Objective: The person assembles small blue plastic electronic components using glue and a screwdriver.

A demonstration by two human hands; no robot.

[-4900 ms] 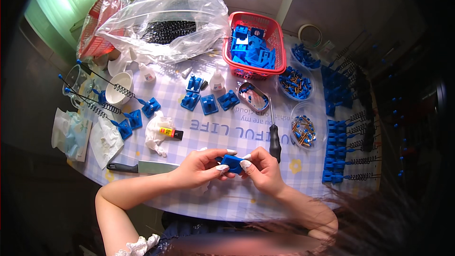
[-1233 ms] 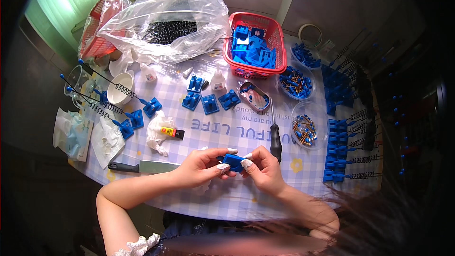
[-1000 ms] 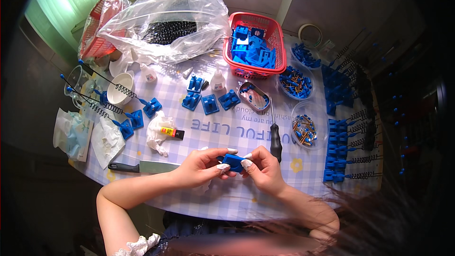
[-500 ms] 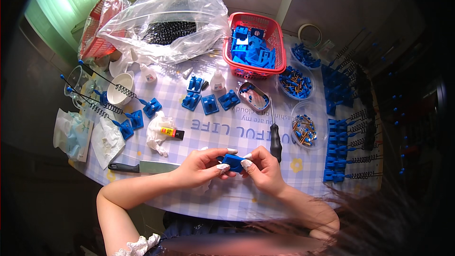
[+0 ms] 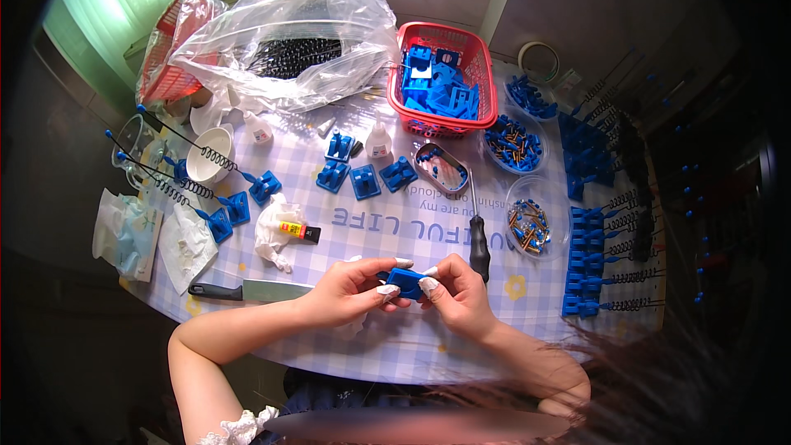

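A blue plastic base part [image 5: 405, 283] is held between both hands near the front of the table. My left hand [image 5: 356, 287] grips its left side, and my right hand [image 5: 451, 292] pinches its right end between thumb and fingers. White coverings wrap several fingertips. Part of the piece's underside is hidden by the fingers. Left of the hands lies a knife [image 5: 268, 290], its blade tip passing behind my left wrist. A screwdriver [image 5: 479, 251] with a black handle lies just beyond my right hand. Several similar blue bases [image 5: 364, 182] sit farther back.
A red basket [image 5: 481, 122] of blue parts stands at the back, beside bowls of small pieces [image 5: 540, 144]. Assembled blue bases with black springs [image 5: 583, 264] line the right edge. At left are a glue tube [image 5: 298, 231], a white bowl [image 5: 224, 142] and a plastic bag [image 5: 280, 86].
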